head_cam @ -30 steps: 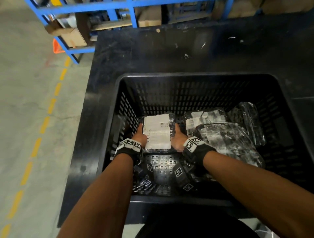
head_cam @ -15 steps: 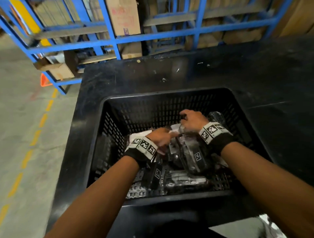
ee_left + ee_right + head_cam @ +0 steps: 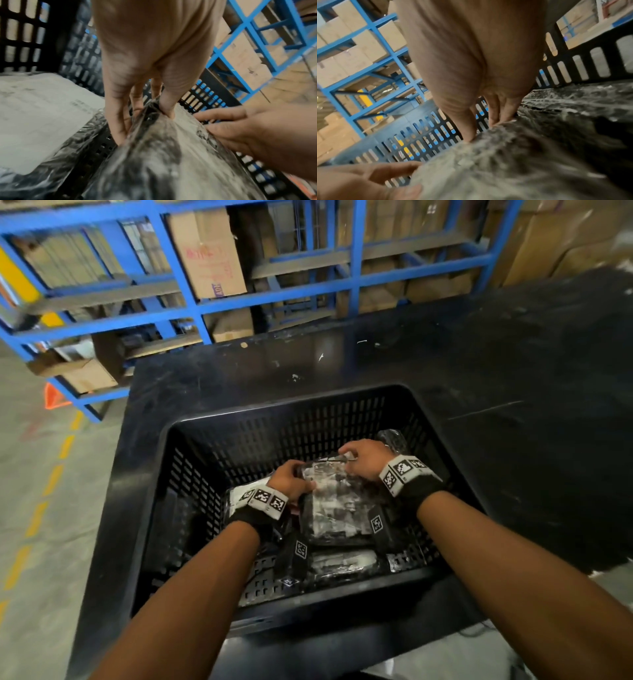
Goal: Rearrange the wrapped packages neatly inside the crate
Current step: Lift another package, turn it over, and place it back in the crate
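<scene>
The print on the white label of the package (image 3: 42, 115) by the crate's left wall is too blurred for me to read, and so is the red scrawl on the carton (image 3: 209, 251) in the blue rack (image 3: 191, 299) beyond the crate. My wrist bands (image 3: 267, 501) carry black-and-white square markers. Both my hands are down inside the crate (image 3: 239, 419), which sits on the black tabletop (image 3: 513, 364). My left hand (image 3: 291, 479) pinches the near-left corner of a clear-wrapped bundle (image 3: 329, 508), thumb on top and fingers curled under the plastic. My right hand (image 3: 364, 457) grips the bundle's far edge, thumb and fingers closed on the wrap. The bundle is tilted in the middle of the crate, above its slotted floor, beside the labelled package. Another wrapped package (image 3: 342, 563) lies at the crate's near wall, and a crumpled clear bag (image 3: 394, 438) shows behind my right wrist at the crate's far right. An orange cone (image 3: 54, 398) stands on the floor left of the crate, by a dashed yellow line (image 3: 51, 481).
</scene>
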